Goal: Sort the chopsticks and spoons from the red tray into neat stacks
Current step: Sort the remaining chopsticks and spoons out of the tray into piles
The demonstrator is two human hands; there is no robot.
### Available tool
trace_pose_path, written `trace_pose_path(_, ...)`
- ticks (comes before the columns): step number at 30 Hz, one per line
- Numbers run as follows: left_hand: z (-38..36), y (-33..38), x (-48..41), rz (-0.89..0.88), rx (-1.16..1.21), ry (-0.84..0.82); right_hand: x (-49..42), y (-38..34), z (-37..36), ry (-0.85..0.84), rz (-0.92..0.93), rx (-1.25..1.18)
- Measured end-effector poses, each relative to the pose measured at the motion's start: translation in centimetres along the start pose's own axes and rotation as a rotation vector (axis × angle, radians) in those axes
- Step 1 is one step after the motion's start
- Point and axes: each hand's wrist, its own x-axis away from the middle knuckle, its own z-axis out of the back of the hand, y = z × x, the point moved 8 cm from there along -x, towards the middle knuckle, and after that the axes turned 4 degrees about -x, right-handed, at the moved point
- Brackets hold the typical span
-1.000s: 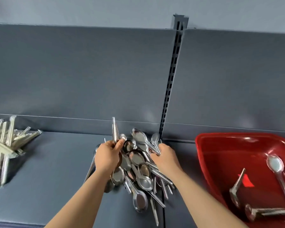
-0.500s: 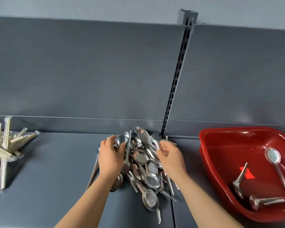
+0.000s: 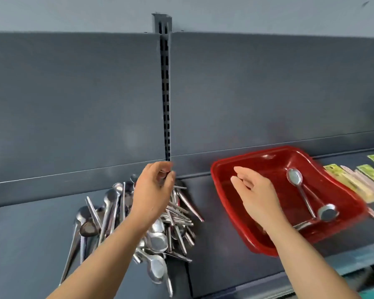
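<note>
A pile of steel spoons [image 3: 158, 238] lies on the grey shelf, left of the red tray [image 3: 266, 156]. My left hand [image 3: 153, 190] hovers just above the back of the pile, fingers loosely curled with nothing in them. My right hand [image 3: 255, 190] is over the tray's left half, fingers spread and empty. In the tray, one spoon [image 3: 295, 177] lies bowl up. A second spoon [image 3: 328, 213] lies beside it, and a third handle [image 3: 303, 224] shows by my wrist. Wrapped chopsticks [image 3: 354, 184] lie right of the tray.
The shelf's grey back panel rises close behind everything, with a slotted upright [image 3: 165, 93] just behind the spoon pile. The shelf's front edge [image 3: 354, 255] runs under the tray at the lower right. Bare shelf surface [image 3: 30, 234] lies left of the pile.
Both hands have let go of the spoon pile. The left has lifted above it and the right has swung over to the red tray. The view has turned right, so the left chopstick pile is out of sight.
</note>
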Motion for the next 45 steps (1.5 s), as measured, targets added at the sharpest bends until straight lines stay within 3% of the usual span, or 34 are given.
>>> trace_pose_path(4,-8.2,5.7,-0.8,-0.106,0.068,-0.269,0.0,4.2,8.6,0.101,-0.035,0.162)
trace_pose_path(10,-21.5,11.3,0.4,-0.25,0.008,-0.604,-0.5,10.4,18.0,0.118,-0.1,0.4)
trace_pose_path(15,-31.2,11.6,2.5,-0.245,-0.198,-0.875,-1.6,13.2,21.0,0.035,-0.054,0.603)
trace_pose_path(19,-36.2,11.6,4.6,-0.277,-0.364,-0.994,-2.6,14.2,21.7,0.018,-0.023,0.6)
trace_pose_path(24,-38.5,11.8,5.6,-0.378,-0.523,-0.953,-2.7,15.5,22.4,0.049,-0.019,0.5)
trace_pose_path(32,-37.8,10.7,0.5,-0.286,-0.542,-0.835,-2.5,15.8,22.6,0.063,0.016,0.441)
trace_pose_path(36,-39.7,11.9,1.3,-0.364,-0.468,-0.937,-2.6,16.1,22.6,0.041,0.014,0.45)
trace_pose_path(40,-38.7,10.9,0.7,-0.334,-0.513,-0.906,-2.9,16.0,22.5,0.011,0.022,0.497)
trace_pose_path(42,-36.8,10.9,-0.2,-0.336,-0.41,-0.86,-3.6,15.7,22.5,-0.003,0.051,0.543)
trace_pose_path(45,-32.3,10.9,-2.4,-0.291,-0.245,-0.661,-5.2,15.2,21.2,-0.11,0.088,0.521)
